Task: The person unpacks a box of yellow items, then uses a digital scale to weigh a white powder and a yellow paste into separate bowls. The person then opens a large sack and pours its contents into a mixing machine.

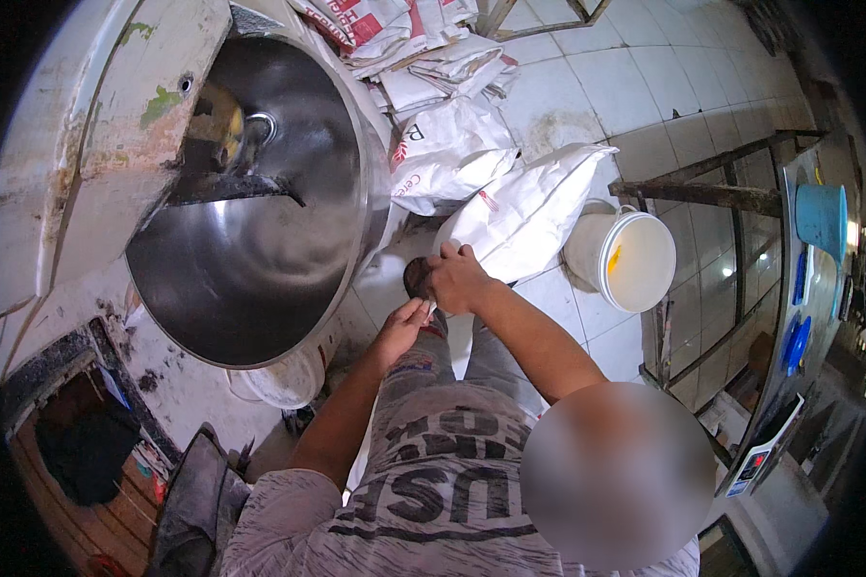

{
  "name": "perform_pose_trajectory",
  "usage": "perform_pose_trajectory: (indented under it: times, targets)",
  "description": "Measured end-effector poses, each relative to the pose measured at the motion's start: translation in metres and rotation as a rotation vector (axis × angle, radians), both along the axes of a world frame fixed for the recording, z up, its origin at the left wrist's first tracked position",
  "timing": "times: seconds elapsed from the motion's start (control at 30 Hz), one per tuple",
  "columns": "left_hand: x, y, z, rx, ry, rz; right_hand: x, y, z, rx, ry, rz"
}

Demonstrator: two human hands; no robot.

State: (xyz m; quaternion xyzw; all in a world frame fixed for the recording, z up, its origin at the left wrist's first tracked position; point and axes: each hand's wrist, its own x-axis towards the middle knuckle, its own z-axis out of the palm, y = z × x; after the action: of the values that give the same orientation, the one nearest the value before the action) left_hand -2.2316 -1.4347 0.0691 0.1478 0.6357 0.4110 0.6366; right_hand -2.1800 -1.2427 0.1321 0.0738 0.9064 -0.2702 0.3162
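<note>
A large white sack (pixel 523 209) with a small red print stands on the tiled floor before me. My right hand (pixel 458 280) is closed on its near corner, though the fingers hide exactly what they pinch. Just below and to the left, my left hand (pixel 406 328) pinches a small white end, perhaps the sack's edge or a strip from it; the two hands nearly touch. A big steel mixer bowl (pixel 296 238) stands to the left of my hands, a dark metal arm (pixel 227 189) reaching into it. Behind the sack lies another printed white sack (pixel 455 155).
An open white bucket (pixel 584 252) stands right of the sack. Folded paper sacks (pixel 440 72) are piled at the top. A metal frame (pixel 700 195) and a table edge with a blue container (pixel 821 216) are at the right. Another white bucket (pixel 285 382) sits under the bowl.
</note>
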Motion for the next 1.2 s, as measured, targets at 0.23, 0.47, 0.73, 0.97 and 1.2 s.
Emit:
perform_pose_trajectory:
  times: [0.23, 0.47, 0.73, 0.97, 1.2]
  targets:
    - [-0.034, 0.026, 0.101, 0.103, 0.477, -0.027, 0.020, 0.004, -0.041, -0.134, 0.266, -0.342]
    - [-0.023, -0.001, 0.092, 0.093, 0.485, 0.039, 0.075, -0.027, 0.014, -0.915, 0.079, -1.183]
    - [0.008, 0.021, 0.070, 0.011, 0.640, 0.068, 0.115, -0.050, -0.002, -1.091, -0.091, -1.437]
    - [-0.016, 0.054, 0.029, 0.013, 0.798, -0.382, 0.120, -0.063, -0.027, -1.168, -0.214, -1.649]
    - [-0.004, 0.095, 0.127, 0.532, 0.598, -0.446, 0.101, -0.075, -0.032, -1.280, -0.026, -1.667]
